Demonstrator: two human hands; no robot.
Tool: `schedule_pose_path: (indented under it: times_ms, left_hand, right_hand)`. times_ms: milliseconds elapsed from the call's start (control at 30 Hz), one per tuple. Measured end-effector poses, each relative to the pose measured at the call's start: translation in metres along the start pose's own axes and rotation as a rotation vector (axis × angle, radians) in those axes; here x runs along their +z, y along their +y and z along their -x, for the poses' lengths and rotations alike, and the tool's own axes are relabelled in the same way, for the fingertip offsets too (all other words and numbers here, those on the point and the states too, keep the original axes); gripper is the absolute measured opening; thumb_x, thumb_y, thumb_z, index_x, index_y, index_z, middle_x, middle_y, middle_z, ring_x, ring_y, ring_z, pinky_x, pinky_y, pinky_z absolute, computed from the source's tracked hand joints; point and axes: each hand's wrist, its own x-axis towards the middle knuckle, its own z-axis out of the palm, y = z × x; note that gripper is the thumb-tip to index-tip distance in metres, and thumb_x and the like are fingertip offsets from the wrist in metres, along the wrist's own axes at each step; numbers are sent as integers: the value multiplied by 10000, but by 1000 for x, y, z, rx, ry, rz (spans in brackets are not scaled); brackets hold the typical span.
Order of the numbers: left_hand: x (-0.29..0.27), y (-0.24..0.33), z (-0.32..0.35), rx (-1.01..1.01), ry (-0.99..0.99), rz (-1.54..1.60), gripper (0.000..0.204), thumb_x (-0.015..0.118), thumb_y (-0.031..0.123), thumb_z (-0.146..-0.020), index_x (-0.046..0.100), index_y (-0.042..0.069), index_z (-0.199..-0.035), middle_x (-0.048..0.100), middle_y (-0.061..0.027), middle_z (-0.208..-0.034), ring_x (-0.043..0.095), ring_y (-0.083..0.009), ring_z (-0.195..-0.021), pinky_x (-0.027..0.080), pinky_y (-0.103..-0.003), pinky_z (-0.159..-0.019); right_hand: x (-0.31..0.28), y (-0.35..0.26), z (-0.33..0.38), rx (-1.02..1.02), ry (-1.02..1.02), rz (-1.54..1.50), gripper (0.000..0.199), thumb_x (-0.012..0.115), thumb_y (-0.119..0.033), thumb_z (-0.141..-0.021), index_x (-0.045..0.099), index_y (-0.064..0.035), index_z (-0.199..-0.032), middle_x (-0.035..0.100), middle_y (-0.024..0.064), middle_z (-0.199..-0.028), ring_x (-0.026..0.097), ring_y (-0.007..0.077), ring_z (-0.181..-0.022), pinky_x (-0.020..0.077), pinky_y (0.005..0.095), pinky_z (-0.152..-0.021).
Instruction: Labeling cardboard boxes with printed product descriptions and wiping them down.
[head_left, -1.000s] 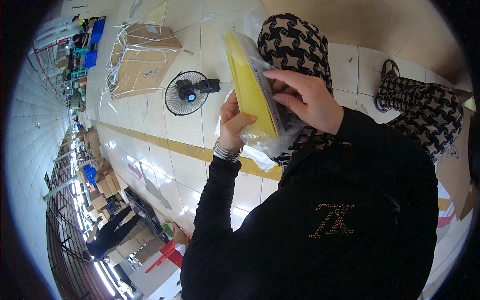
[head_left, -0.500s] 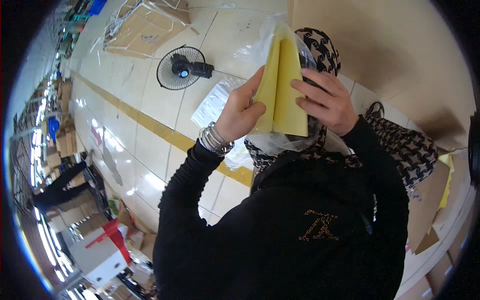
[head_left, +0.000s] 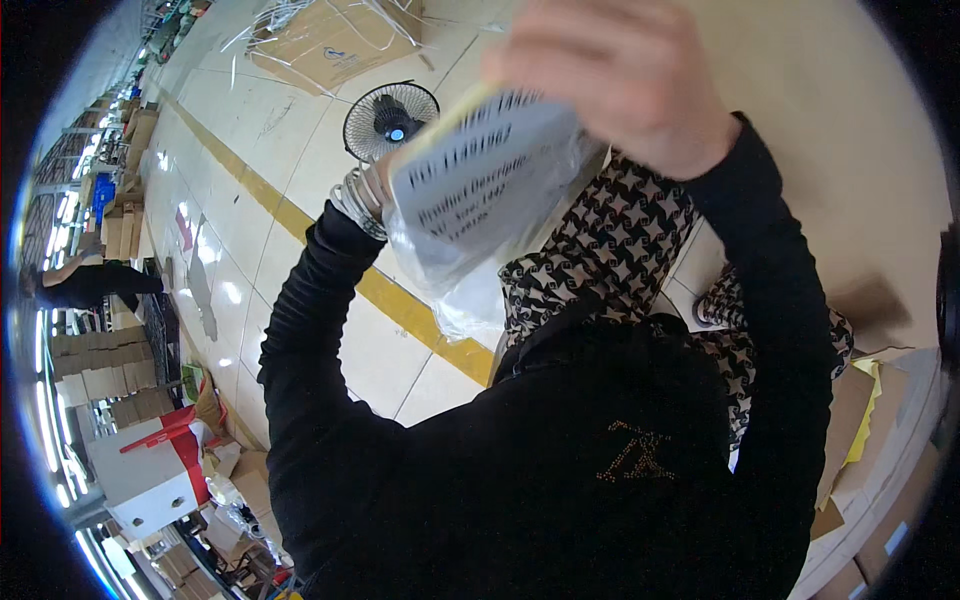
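Both my hands hold up a clear plastic bag (head_left: 480,200) close to the camera. It contains yellow sheets, and a white printed label faces me. My right hand (head_left: 610,80) grips the bag's upper edge from above. My left hand (head_left: 372,188) is mostly hidden behind the bag's left side; only its wrist, with silver bangles, shows. Loose plastic hangs below the bag over a black-and-white houndstooth scarf (head_left: 610,250). My black sleeves fill the lower part of the view.
A small black floor fan (head_left: 390,118) stands on the tiled floor beside a yellow floor line (head_left: 300,225). Flattened cardboard (head_left: 330,40) lies beyond it. Another person (head_left: 85,283) bends over at far left near stacked cartons. A white-and-red box (head_left: 150,470) sits lower left, with cardboard pieces (head_left: 850,420) at right.
The bag has risen much closer to the camera and turned, so its white label faces me instead of the yellow edge. Both hands stayed on it.
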Motion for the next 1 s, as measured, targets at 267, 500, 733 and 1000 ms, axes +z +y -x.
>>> schedule_pose_path:
  times_ms: [267, 500, 733, 1000]
  left_hand:
    - [6, -122, 18, -34, -398, -35, 485, 589, 18, -697, 522, 93, -1171, 592, -120, -1055, 585, -197, -891, 444, -310, -791]
    - [111, -263, -21, 35, -850, 144, 552, 623, 44, -670, 526, 165, -1199, 552, -93, -1167, 563, -218, -959, 422, -327, -858]
    - [121, -229, -81, 35, 175, -378, 458, 635, 115, -701, 543, 93, -1149, 602, -118, -1049, 574, -270, -955, 453, -341, -839]
    - [56, 29, -153, 229, -224, 760, 397, 572, 242, -846, 517, -25, -1134, 601, -117, -1011, 587, -163, -832, 500, -282, -686]
  right_hand:
    - [-72, 65, 34, 984, -21, 226, 62, 572, -103, -810, 598, -48, -824, 539, -33, -672, 534, 71, -658, 459, 231, -670]
    - [-80, 76, 120, 1339, 263, -307, 163, 585, -68, -815, 606, 25, -947, 618, 27, -800, 547, 63, -685, 445, 199, -623]
    - [-136, 73, 130, 1427, 217, -449, 164, 575, -70, -823, 598, 20, -958, 619, 36, -818, 570, 76, -694, 470, 206, -628]
    - [-149, 59, 99, 1356, -283, -385, 141, 574, -35, -798, 609, 19, -924, 618, 34, -778, 571, 76, -684, 456, 202, -623]
